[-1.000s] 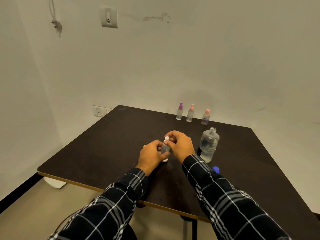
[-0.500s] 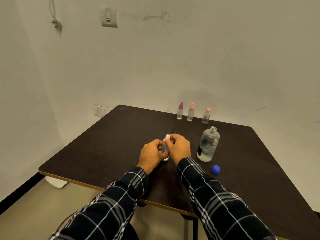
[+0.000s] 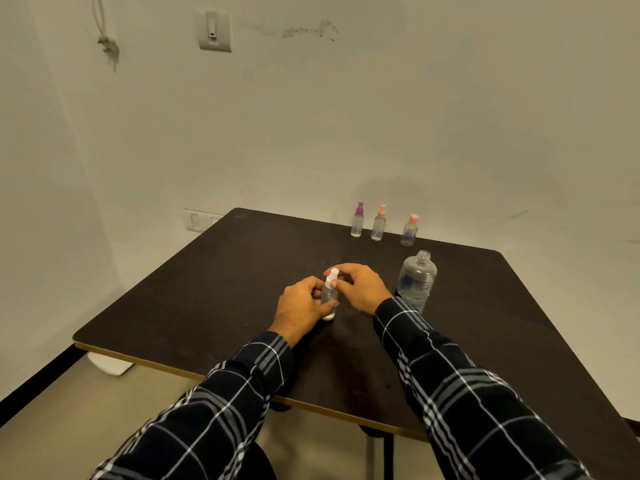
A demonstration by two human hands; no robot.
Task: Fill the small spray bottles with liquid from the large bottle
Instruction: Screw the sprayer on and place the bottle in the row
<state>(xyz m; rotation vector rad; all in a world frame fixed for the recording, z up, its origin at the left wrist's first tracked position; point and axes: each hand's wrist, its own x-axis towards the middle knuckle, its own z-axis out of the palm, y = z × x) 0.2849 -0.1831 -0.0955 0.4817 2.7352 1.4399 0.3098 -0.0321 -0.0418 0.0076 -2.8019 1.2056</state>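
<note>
My left hand (image 3: 301,303) grips small spray bottle (image 3: 329,295) at middle of table (image 3: 207,289); right hand (image 3: 360,289) pinches its white top (image 3: 333,274). Open large bottle (image 3: 415,282) just right. Three capped bottles (image 3: 379,223) at far edge look done; this likely last.

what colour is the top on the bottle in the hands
White, the spray top of the small spray bottle; head view shows it.

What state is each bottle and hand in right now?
white-topped spray bottle: upright, sprayer on, held by both hands.
left hand: grips its body.
right hand: pinches its sprayer top.
large bottle: upright, uncapped, untouched.
purple-topped spray bottle: upright, capped.
pink-topped spray bottle: upright, capped.
pink-capped bottle: upright, capped.
</note>
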